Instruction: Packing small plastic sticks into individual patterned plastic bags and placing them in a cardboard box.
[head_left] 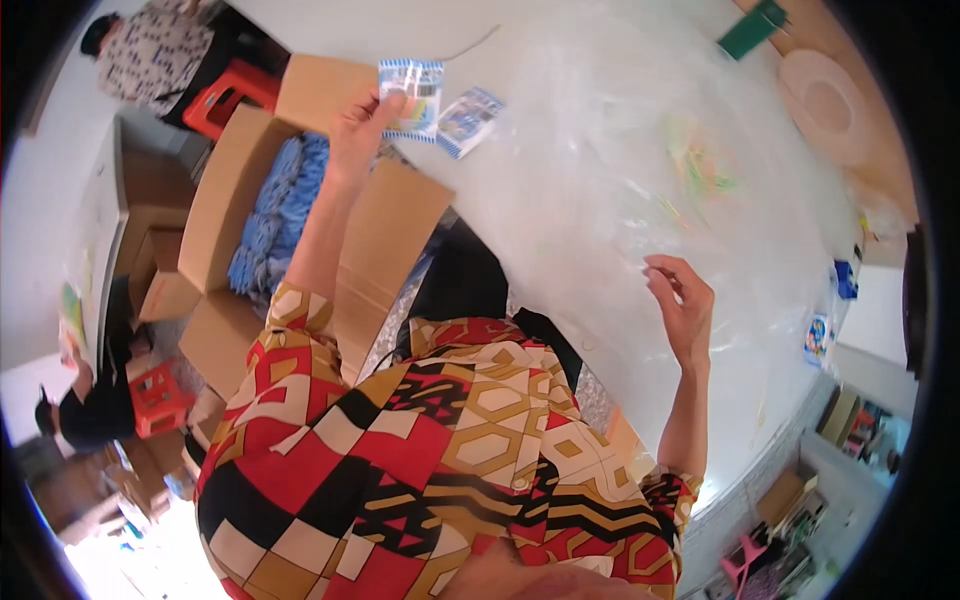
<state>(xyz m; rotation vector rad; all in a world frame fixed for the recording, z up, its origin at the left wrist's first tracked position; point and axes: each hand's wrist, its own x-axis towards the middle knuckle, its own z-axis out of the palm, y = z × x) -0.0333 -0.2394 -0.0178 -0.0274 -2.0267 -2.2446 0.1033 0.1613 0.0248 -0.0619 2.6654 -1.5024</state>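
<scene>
My left hand pinches a small blue-and-white packet by its left side, thumb on top, beyond the open cardboard box. Just right of it a second similar packet lies on the white table. My right hand is over the right part of the table, over a sheet of clear plastic. Its fingers are curved and apart from the thumb, with nothing visible between them. Farther off from this hand lies a loose bunch of thin green, yellow and orange strands.
An open cardboard box at my left holds bundled blue items. A green box-shaped object stands at the far right, near a pale oval piece. Red stools and two other people are at the left.
</scene>
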